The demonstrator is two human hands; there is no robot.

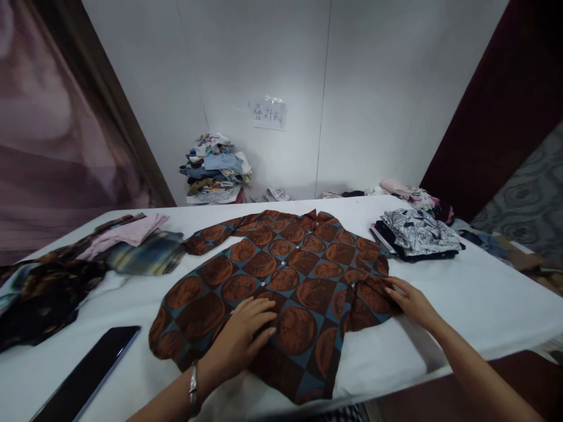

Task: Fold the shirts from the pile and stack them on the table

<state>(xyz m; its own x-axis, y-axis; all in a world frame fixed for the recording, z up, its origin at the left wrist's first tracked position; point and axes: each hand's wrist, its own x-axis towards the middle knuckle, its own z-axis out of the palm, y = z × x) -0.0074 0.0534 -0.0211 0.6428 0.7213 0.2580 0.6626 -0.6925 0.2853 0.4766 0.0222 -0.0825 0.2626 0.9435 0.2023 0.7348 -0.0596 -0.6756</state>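
A brown button-up shirt [290, 281] with blue checks and orange-brown circles lies spread face up, collar at the far side. My left hand [246, 331], with a silver bracelet at the wrist, rests on its lower front with fingers stretched out. At the right, my right hand [411, 300] has its fingers closed on the end of the shirt's sleeve [373, 293], which lies bent down beside the body. The other sleeve [215, 234] reaches out to the left. A row of light buttons runs down the front.
The white-covered table [475, 305] holds a dark phone or tablet [88, 375] at front left. Loose clothes [141, 252] lie at left; folded clothes [422, 231] are stacked at right. A tall clothes pile [215, 170] stands by the wall, under a paper sign [268, 114].
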